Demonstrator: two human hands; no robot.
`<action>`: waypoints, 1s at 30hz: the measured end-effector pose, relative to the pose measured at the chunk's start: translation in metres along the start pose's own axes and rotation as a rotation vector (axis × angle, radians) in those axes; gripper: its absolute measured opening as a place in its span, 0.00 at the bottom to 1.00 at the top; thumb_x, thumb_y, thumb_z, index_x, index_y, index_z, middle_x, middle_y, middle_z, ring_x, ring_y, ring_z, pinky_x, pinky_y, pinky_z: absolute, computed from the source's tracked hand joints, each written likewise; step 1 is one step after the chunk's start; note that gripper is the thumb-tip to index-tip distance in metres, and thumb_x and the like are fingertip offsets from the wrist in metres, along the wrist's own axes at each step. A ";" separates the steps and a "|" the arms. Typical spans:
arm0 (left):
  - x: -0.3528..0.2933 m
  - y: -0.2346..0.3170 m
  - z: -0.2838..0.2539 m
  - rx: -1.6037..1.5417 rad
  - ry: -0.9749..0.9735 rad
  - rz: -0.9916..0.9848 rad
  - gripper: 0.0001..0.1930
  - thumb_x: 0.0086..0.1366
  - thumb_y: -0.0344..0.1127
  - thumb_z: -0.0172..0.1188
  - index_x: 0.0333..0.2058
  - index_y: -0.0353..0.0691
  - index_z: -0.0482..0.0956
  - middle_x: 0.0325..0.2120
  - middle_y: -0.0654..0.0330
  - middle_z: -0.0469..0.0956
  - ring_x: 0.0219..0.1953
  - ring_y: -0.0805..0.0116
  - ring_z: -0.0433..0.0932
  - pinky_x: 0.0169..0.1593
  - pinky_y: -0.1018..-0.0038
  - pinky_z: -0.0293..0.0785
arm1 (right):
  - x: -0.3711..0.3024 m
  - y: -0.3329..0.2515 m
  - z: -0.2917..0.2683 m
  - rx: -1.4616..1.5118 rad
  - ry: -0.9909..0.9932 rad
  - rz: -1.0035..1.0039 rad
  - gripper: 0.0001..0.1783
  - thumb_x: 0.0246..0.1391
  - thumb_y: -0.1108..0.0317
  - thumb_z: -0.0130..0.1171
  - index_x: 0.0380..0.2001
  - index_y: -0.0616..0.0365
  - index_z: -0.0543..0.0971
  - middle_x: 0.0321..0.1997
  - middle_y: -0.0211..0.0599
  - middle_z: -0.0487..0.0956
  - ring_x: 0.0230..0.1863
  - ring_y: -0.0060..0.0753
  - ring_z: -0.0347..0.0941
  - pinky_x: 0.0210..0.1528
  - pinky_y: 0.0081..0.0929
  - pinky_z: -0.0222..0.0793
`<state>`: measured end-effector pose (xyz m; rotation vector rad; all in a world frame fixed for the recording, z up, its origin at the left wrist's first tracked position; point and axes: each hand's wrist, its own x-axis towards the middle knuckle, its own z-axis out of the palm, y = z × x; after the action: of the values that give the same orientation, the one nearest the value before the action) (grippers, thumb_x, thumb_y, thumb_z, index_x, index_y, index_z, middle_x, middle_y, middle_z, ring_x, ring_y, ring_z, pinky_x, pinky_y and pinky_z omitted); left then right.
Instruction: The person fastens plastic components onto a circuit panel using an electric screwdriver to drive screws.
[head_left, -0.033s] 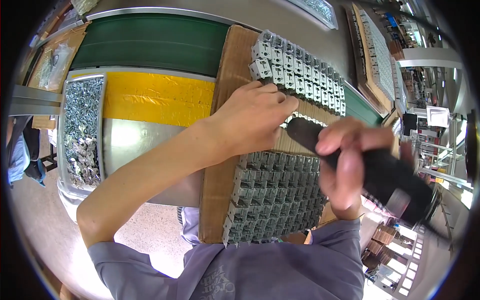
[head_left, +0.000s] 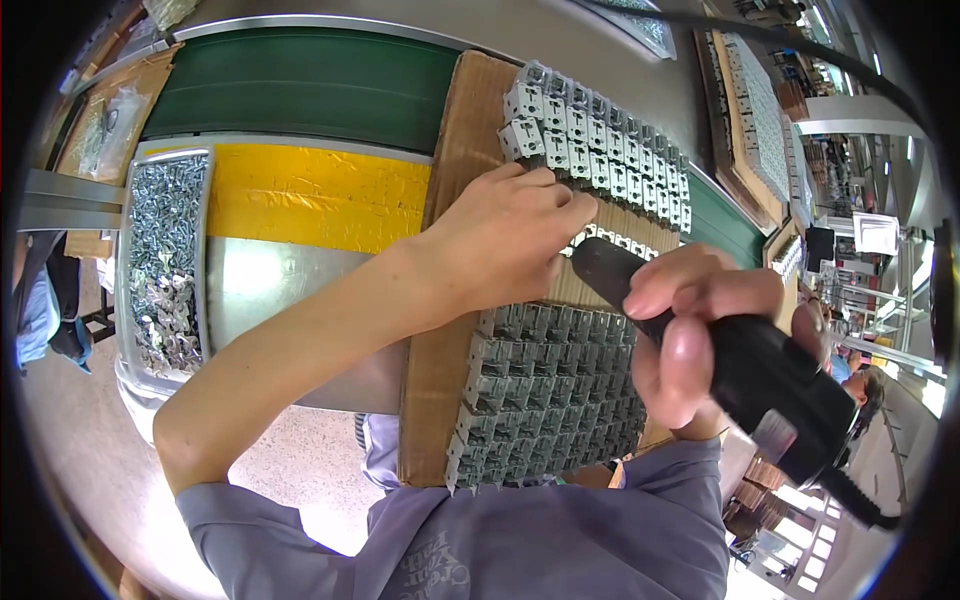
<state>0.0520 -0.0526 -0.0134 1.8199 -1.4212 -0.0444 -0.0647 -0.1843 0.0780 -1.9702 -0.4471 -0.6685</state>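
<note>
My right hand point(head_left: 700, 310) is wrapped around a black corded electric screwdriver point(head_left: 765, 370), its dark front end pointing left toward my left hand. My left hand point(head_left: 520, 225) is closed, fingers curled down at the gap between two blocks of small parts; what the fingertips grip is hidden. Beyond it stand tight rows of white-faced metal parts point(head_left: 580, 140). A short row of similar parts point(head_left: 620, 243) shows between my hands. Nearer my body lie rows of grey metal housings point(head_left: 550, 390). All rest on a cardboard sheet point(head_left: 430, 400).
A clear bin of small screws and metal pieces point(head_left: 165, 260) stands at the left, beside a yellow-taped strip point(head_left: 310, 195). A green belt point(head_left: 310, 85) runs behind. Stacked boards of parts point(head_left: 750, 120) stand at the far right. A black cable point(head_left: 800, 45) crosses the upper right.
The screwdriver and my right hand have shifted slightly, with the tool's rear end now lower. The black cable has swung into the upper right. My left hand stays in place.
</note>
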 end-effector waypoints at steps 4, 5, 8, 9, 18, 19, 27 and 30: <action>-0.003 0.007 -0.011 0.043 -0.010 -0.034 0.17 0.48 0.28 0.64 0.38 0.39 0.73 0.34 0.57 0.76 0.45 0.56 0.75 0.51 0.62 0.72 | 0.030 0.013 0.003 -0.146 0.191 0.019 0.30 0.54 0.74 0.53 0.60 0.61 0.59 0.29 0.39 0.71 0.21 0.32 0.71 0.25 0.31 0.71; -0.001 0.010 -0.019 0.041 -0.052 -0.067 0.16 0.48 0.28 0.64 0.38 0.39 0.73 0.35 0.57 0.76 0.46 0.56 0.75 0.52 0.62 0.71 | 0.038 0.011 0.002 0.014 0.281 0.059 0.30 0.54 0.74 0.52 0.61 0.61 0.58 0.29 0.39 0.71 0.20 0.32 0.71 0.24 0.31 0.71; -0.008 0.003 -0.026 0.060 -0.088 -0.085 0.17 0.50 0.26 0.61 0.41 0.36 0.75 0.36 0.56 0.77 0.47 0.57 0.75 0.52 0.62 0.71 | 0.051 0.007 0.011 0.272 0.372 0.064 0.32 0.52 0.77 0.52 0.61 0.63 0.57 0.28 0.39 0.71 0.19 0.33 0.70 0.22 0.30 0.70; -0.011 -0.001 -0.023 0.070 -0.087 -0.055 0.18 0.51 0.23 0.58 0.44 0.34 0.76 0.36 0.55 0.79 0.47 0.57 0.76 0.51 0.62 0.71 | 0.048 0.009 0.018 0.274 0.370 0.066 0.32 0.52 0.77 0.52 0.61 0.63 0.57 0.28 0.39 0.71 0.19 0.33 0.70 0.22 0.30 0.70; -0.018 -0.006 -0.004 0.050 0.159 -0.006 0.18 0.50 0.25 0.59 0.43 0.35 0.77 0.34 0.54 0.79 0.45 0.57 0.78 0.52 0.61 0.72 | 0.052 0.016 0.034 0.072 0.243 0.103 0.30 0.54 0.76 0.55 0.59 0.65 0.60 0.27 0.42 0.73 0.20 0.32 0.73 0.22 0.28 0.74; -0.017 -0.004 -0.005 0.049 0.159 -0.003 0.18 0.50 0.25 0.59 0.43 0.35 0.77 0.34 0.54 0.79 0.45 0.57 0.78 0.52 0.61 0.72 | 0.063 0.023 0.033 0.138 0.232 0.088 0.28 0.52 0.77 0.57 0.56 0.69 0.63 0.26 0.43 0.74 0.19 0.31 0.74 0.21 0.25 0.72; -0.015 -0.004 -0.002 0.097 0.174 0.024 0.17 0.48 0.25 0.60 0.40 0.36 0.78 0.33 0.54 0.80 0.43 0.56 0.79 0.51 0.61 0.73 | 0.047 0.018 0.029 0.064 0.231 0.018 0.33 0.51 0.77 0.53 0.60 0.69 0.56 0.25 0.44 0.72 0.17 0.32 0.71 0.21 0.28 0.73; -0.019 -0.005 -0.008 0.072 0.207 0.018 0.15 0.48 0.26 0.60 0.38 0.36 0.78 0.31 0.54 0.80 0.41 0.56 0.79 0.50 0.61 0.74 | 0.069 0.012 0.035 0.007 0.209 0.175 0.31 0.50 0.78 0.53 0.57 0.73 0.56 0.23 0.45 0.73 0.16 0.33 0.72 0.22 0.26 0.72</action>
<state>0.0531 -0.0326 -0.0192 1.8119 -1.3074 0.2012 0.0056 -0.1564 0.0993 -1.8827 -0.1474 -0.7491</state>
